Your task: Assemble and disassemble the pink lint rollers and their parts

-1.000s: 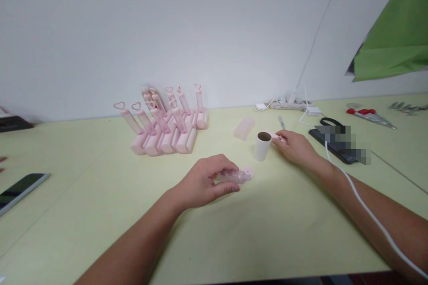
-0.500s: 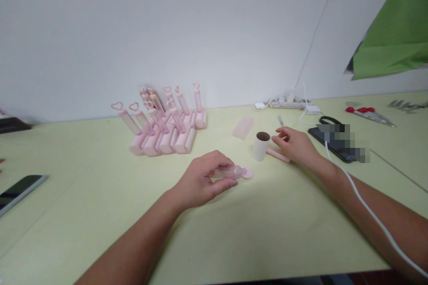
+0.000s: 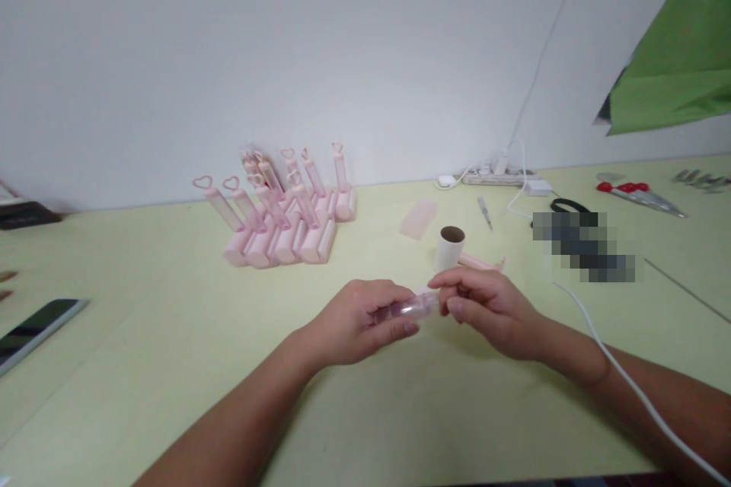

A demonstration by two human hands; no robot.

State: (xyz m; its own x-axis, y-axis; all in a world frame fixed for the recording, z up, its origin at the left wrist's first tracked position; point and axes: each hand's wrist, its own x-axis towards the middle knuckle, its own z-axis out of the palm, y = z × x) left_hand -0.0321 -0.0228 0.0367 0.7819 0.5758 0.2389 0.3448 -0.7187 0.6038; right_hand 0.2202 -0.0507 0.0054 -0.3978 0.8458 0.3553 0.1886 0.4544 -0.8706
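My left hand (image 3: 359, 323) is closed around a clear pink tube (image 3: 412, 308), lying sideways just above the table with its narrow end pointing right. At that end are the curled fingers of my right hand (image 3: 491, 308), its index finger stretched over the top. What its fingertips pinch is hidden behind them. Just beyond the right hand stands a white cardboard roll (image 3: 450, 249), upright with a brown inside. A slim pink piece (image 3: 477, 262) lies beside the roll. Further back is a translucent pink flat piece (image 3: 419, 218).
Several pink holders (image 3: 288, 240) carrying tubes with heart-shaped loops stand at the back left. A pen-like tool (image 3: 485, 213), a power strip (image 3: 496, 177) and red-handled scissors (image 3: 640, 194) lie to the right. A white cable (image 3: 628, 379) crosses my right forearm. A phone (image 3: 39, 327) lies far left.
My right hand has come down and left from beside the cardboard roll to the tube's end. The left hand, still holding the tube, has shifted slightly right and toward me.
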